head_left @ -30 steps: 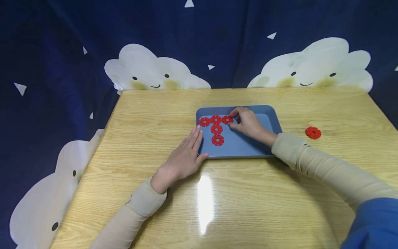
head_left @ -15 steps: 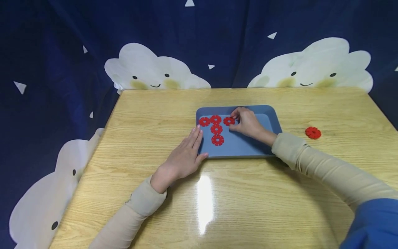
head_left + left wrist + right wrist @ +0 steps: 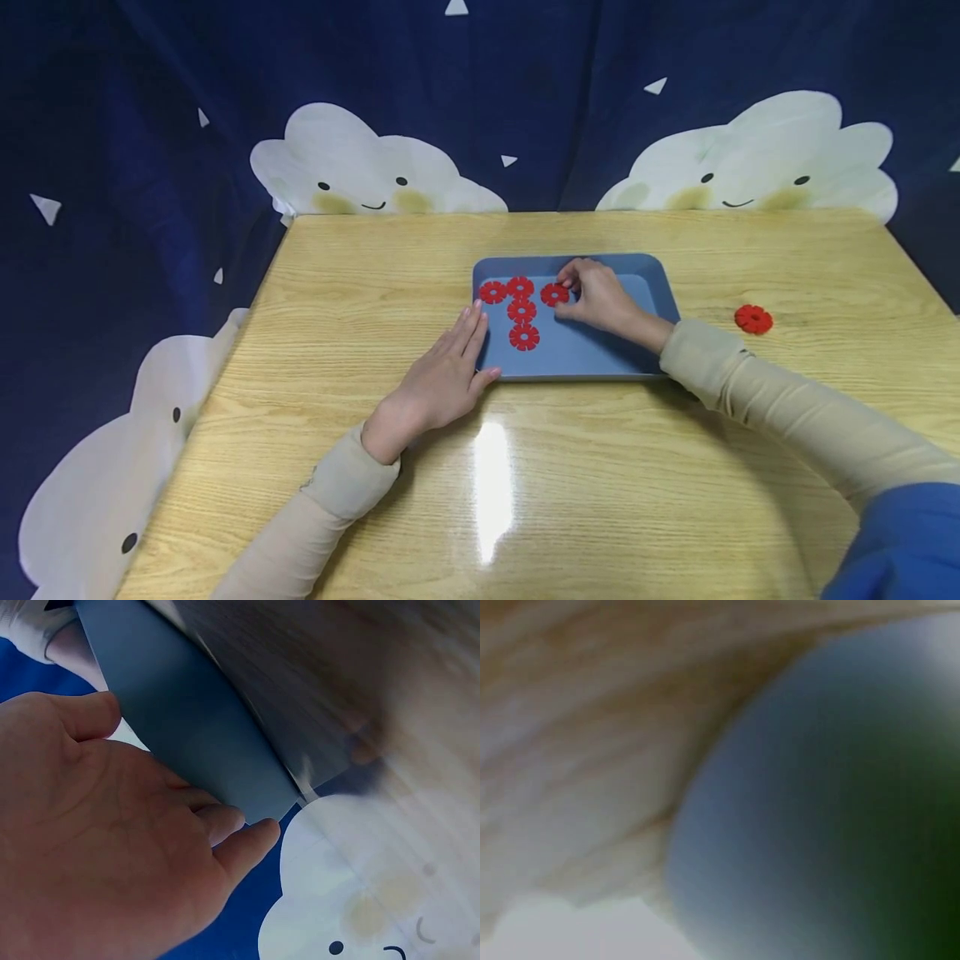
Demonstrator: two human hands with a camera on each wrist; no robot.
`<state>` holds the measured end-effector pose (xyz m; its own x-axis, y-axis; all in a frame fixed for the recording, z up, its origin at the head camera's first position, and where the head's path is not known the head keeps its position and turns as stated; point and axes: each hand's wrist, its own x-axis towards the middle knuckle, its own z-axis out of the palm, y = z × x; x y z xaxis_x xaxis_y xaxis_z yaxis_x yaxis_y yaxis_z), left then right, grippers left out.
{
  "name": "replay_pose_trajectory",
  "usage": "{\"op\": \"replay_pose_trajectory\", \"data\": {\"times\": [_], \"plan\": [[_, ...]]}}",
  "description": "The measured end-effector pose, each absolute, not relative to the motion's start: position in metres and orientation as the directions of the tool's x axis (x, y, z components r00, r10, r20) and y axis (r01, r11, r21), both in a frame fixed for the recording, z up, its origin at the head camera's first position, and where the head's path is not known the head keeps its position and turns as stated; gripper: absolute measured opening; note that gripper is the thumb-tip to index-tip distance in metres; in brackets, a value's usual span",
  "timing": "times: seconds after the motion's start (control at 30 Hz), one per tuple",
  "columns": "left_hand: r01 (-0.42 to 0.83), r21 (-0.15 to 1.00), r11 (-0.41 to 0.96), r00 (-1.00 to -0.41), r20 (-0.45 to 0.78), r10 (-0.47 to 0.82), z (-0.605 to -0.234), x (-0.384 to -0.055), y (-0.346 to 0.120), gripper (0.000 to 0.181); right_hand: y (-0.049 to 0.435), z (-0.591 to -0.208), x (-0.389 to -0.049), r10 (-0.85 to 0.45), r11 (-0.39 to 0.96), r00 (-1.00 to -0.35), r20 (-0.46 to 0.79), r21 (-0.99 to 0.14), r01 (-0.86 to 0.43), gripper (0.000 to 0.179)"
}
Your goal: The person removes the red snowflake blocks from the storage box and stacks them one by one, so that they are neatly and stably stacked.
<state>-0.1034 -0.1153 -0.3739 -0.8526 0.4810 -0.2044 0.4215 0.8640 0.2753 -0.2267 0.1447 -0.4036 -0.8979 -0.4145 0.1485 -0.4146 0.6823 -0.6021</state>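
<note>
In the head view a blue-grey tray point(image 3: 585, 354) lies on the wooden table. Inside it, several red notched interlocking discs point(image 3: 523, 337) form a column with one more disc point(image 3: 492, 292) beside its top. My right hand point(image 3: 597, 294) pinches a separate red disc point(image 3: 554, 295) between thumb and fingers, a small gap right of the column. Straight fingers of my left hand point(image 3: 441, 379) rest along the tray's left edge, thumb near its front corner. The left wrist view shows that hand point(image 3: 142, 840) against the tray's outer wall point(image 3: 187, 712). Only blurred tray and table fill the right wrist view.
Another red disc point(image 3: 753, 319) lies on the table point(image 3: 600, 475) to the right of the tray, beyond my right sleeve point(image 3: 795, 404). A dark blue curtain point(image 3: 555, 100) with cloud shapes hangs behind the table and along its left side.
The disc at my right fingers has come away from the top of the column and shifted slightly right and toward me. My left hand and the tray stay in place.
</note>
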Motion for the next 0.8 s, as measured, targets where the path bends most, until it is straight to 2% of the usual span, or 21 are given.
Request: {"op": "replay_pose_trajectory", "data": {"times": [0.8], "plan": [[0.426, 0.278, 0.861, -0.853, -0.194, 0.485, -0.372, -0.102, -0.115, 0.073, 0.165, -0.393, -0.217, -0.407, 0.648, -0.883, 0.233, -0.608, -0.459, 0.040]]}}
